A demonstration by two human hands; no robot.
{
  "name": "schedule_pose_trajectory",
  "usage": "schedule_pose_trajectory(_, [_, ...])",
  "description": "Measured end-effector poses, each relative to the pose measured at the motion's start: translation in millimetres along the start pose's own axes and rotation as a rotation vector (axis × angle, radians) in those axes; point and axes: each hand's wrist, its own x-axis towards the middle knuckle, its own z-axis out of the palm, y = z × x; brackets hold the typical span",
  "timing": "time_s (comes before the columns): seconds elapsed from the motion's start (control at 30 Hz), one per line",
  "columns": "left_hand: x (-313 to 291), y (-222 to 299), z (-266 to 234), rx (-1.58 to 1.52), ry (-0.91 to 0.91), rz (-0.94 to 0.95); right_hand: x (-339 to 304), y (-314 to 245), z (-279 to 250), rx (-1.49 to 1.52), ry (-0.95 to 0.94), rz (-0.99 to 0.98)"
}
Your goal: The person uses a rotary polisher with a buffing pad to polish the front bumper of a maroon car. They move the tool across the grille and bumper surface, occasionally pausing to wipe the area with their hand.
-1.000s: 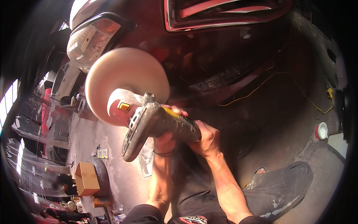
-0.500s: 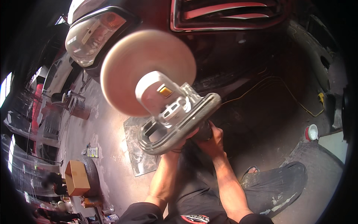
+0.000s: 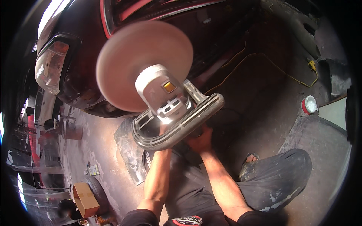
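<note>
Held up in front of me, pad toward the car, is a power polisher (image 3: 158,90) with a large round pad (image 3: 132,52). The pad's face is smeared, as if spinning. Its looped handle (image 3: 177,133) lies on my side and covers much of both hands. My left hand (image 3: 164,129) is partly seen through the loop, closed on the polisher. My right hand (image 3: 202,140) is wrapped round its rear part, with most fingers hidden. Beyond the pad is the dark red car front (image 3: 85,84) with a headlight (image 3: 52,69).
A yellow cord (image 3: 281,71) runs along the floor at right to a yellow connector (image 3: 312,66). Near it sits a red-and-white can (image 3: 309,104). A cardboard box (image 3: 86,199) and a tire (image 3: 98,196) are at lower left. A thin panel (image 3: 130,150) lies beneath the polisher.
My view has turned, so the headlight and grille sit farther left and the cord sits higher. The polisher stays in both hands, with its pad slightly up and left in view.
</note>
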Motion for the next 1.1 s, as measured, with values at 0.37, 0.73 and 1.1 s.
schedule_pose_trajectory(0.37, [204.0,56.2,-96.9,-1.923,-0.242,-0.494,47.2,-12.0,-53.3,0.233,0.202,0.262])
schedule_pose_trajectory(0.73, [203.7,93.0,-67.3,-1.600,-0.336,-0.626,49.4,-3.1,-47.6,0.461,0.299,0.331])
schedule_pose_trajectory(1.1, [36.9,50.6,-43.6,-1.615,-0.253,-0.424,-65.3,125.1,18.7,-0.119,0.126,0.120])
